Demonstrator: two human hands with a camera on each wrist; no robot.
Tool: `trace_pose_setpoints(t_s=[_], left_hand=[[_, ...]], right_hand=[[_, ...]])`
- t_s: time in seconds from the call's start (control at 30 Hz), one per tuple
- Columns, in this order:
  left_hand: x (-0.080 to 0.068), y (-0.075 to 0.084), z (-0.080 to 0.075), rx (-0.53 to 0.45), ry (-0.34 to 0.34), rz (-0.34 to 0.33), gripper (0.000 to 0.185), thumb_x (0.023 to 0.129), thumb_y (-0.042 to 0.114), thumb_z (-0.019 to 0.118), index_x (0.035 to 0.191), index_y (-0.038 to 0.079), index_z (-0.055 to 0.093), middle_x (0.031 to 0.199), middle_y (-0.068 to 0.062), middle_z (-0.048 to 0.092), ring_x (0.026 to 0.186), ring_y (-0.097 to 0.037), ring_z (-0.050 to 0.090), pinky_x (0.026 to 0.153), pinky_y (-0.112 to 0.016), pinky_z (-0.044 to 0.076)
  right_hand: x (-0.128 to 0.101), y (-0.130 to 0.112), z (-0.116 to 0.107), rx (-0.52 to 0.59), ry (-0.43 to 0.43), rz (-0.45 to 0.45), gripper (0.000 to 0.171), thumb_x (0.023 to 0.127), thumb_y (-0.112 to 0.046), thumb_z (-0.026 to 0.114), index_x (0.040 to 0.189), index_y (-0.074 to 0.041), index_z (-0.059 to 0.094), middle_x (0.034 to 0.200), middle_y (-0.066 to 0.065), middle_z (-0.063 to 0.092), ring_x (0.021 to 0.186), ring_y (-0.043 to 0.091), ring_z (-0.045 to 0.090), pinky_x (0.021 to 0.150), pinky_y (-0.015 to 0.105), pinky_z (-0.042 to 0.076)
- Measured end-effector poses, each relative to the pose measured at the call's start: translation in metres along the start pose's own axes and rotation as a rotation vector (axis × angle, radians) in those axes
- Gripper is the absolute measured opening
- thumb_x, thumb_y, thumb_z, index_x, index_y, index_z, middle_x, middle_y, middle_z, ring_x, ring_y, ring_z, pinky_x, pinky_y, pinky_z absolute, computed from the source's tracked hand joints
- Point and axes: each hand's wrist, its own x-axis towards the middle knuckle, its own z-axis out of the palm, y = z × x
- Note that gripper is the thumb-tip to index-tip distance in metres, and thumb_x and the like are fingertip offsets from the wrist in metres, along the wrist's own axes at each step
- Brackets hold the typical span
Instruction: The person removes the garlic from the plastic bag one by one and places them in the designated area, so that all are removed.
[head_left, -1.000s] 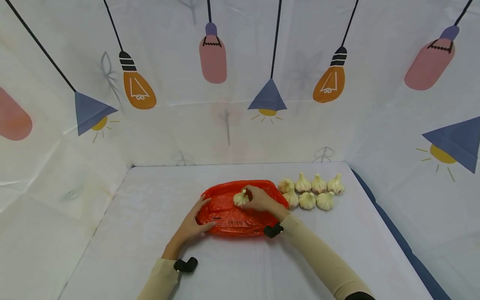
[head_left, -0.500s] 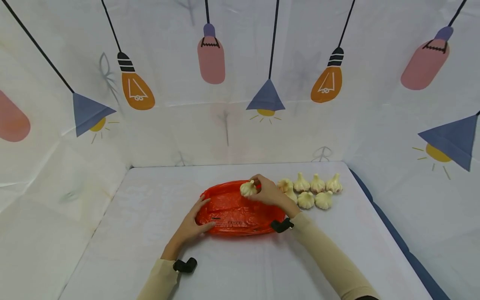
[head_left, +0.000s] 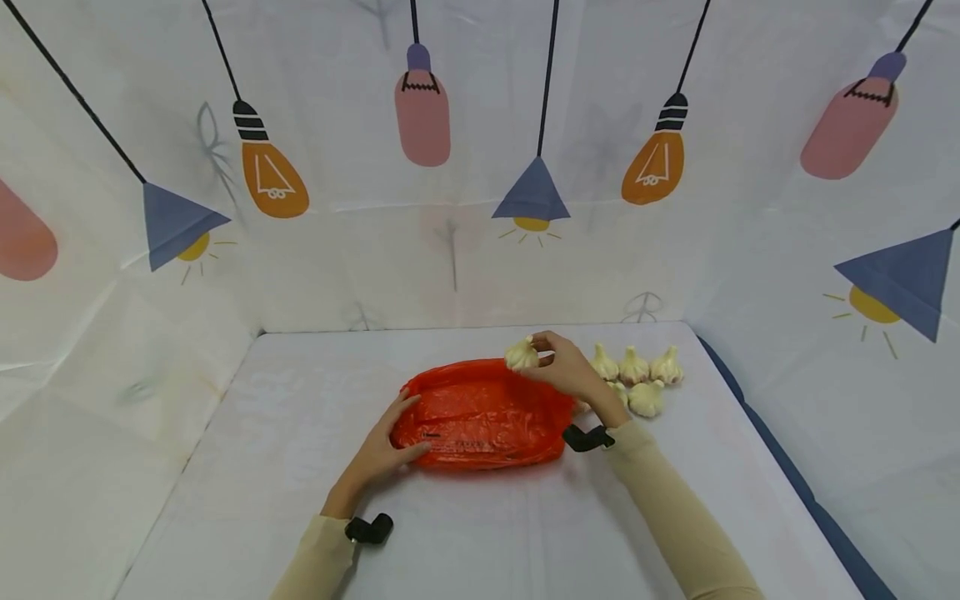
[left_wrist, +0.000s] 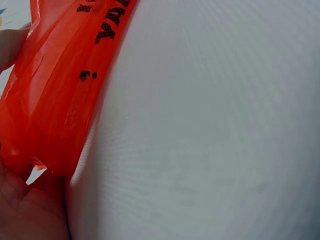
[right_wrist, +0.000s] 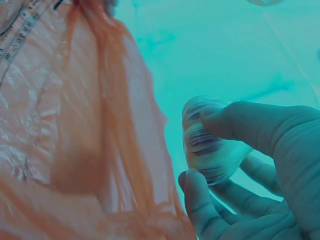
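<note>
garlic bulb (head_left: 521, 355) in r. hand (head_left: 567, 372) over bag (head_left: 480, 415)

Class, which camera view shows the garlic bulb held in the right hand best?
The head view: the whole garlic bulb shows, pinched by the right hand above the red bag. The right wrist view shows it close up but colour-tinted; the left wrist view misses it.

You are in a small made-up booth set up for filming, not a real room. A white worktop (head_left: 465, 533) sits inside three cloth walls (head_left: 480, 250). The cloth is creased and has cartoon lamps (head_left: 273, 179) and light bulbs (head_left: 423, 104) printed on it. Little black cameras (head_left: 369, 528) are strapped to your wrists, and that shows it is a place for recording.
</note>
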Motion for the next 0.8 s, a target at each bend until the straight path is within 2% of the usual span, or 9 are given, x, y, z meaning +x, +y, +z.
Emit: trace_pose_setpoints(t_s=[0.17,0.33,0.43,0.57,0.8], left_hand=[[0.000,0.001,0.000,0.005,0.008,0.014,0.088,0.087,0.037,0.082,0.160,0.020,0.036,0.174,-0.005,0.013,0.159,-0.039,0.013,0.123,-0.069,0.017],[0.000,0.000,-0.001,0.004,0.022,0.013,0.087,0.087,0.035,0.082,0.160,0.020,0.037,0.174,-0.007,0.014,0.159,-0.040,0.014,0.122,-0.070,0.017],[0.001,-0.001,-0.001,0.001,0.021,0.007,0.087,0.087,0.035,0.082,0.159,0.021,0.037,0.174,-0.006,0.014,0.159,-0.040,0.013,0.122,-0.070,0.017],[0.001,-0.001,0.000,-0.001,0.016,0.004,0.087,0.087,0.035,0.082,0.160,0.021,0.037,0.174,-0.007,0.014,0.159,-0.040,0.013,0.122,-0.070,0.018],[0.001,0.001,0.001,0.004,0.016,0.003,0.087,0.087,0.036,0.082,0.160,0.021,0.036,0.174,-0.007,0.013,0.159,-0.040,0.014,0.122,-0.070,0.018]], right_hand=[[-0.004,0.002,-0.012,0.020,0.029,0.000,0.065,0.092,-0.028,0.079,0.146,-0.004,0.050,0.148,0.019,0.054,0.123,0.039,0.063,0.095,0.046,0.059],[-0.009,0.005,-0.021,0.060,0.047,0.019,0.065,0.093,-0.029,0.078,0.147,-0.006,0.051,0.148,0.018,0.054,0.125,0.039,0.062,0.088,0.044,0.062],[-0.013,0.008,-0.027,0.085,0.065,0.039,0.063,0.092,-0.028,0.079,0.146,-0.007,0.053,0.146,0.017,0.055,0.125,0.039,0.062,0.088,0.048,0.062],[-0.018,0.012,-0.035,0.064,0.097,0.039,0.065,0.091,-0.029,0.080,0.145,-0.005,0.053,0.147,0.019,0.055,0.126,0.040,0.062,0.093,0.049,0.060],[-0.026,0.023,-0.052,0.043,0.138,0.064,0.071,0.090,-0.036,0.081,0.147,-0.006,0.052,0.150,0.019,0.054,0.127,0.040,0.062,0.089,0.046,0.061]])
